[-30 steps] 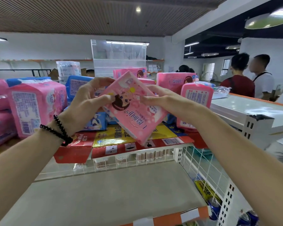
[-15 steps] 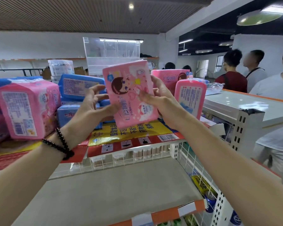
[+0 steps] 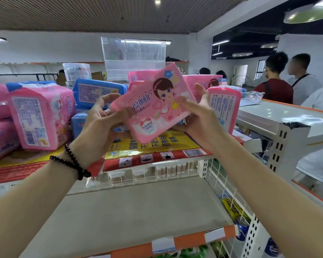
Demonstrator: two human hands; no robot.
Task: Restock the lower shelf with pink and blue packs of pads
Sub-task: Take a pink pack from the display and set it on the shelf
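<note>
A flat pink pack of pads (image 3: pixel 155 107) with a cartoon girl on its face is held tilted in front of me, above the upper shelf. My left hand (image 3: pixel 101 123) pinches its lower left corner with thumb and fingers. My right hand (image 3: pixel 198 116) grips its right edge, thumb on the printed face. Behind it, pink packs (image 3: pixel 39 116) and blue packs (image 3: pixel 99 92) are piled on the upper shelf. The grey lower shelf (image 3: pixel 138 211) lies bare beneath my forearms.
A flattened red and yellow carton (image 3: pixel 157 146) covers the upper shelf under the packs. A white wire side panel (image 3: pixel 226 187) closes the lower shelf's right end. A neighbouring white shelf unit (image 3: pixel 280 123) stands right, with several people (image 3: pixel 276 86) beyond it.
The pink pack has been turned between my hands from nearly upright to a tilted, landscape position. My left hand shifted from under it to its lower left corner.
</note>
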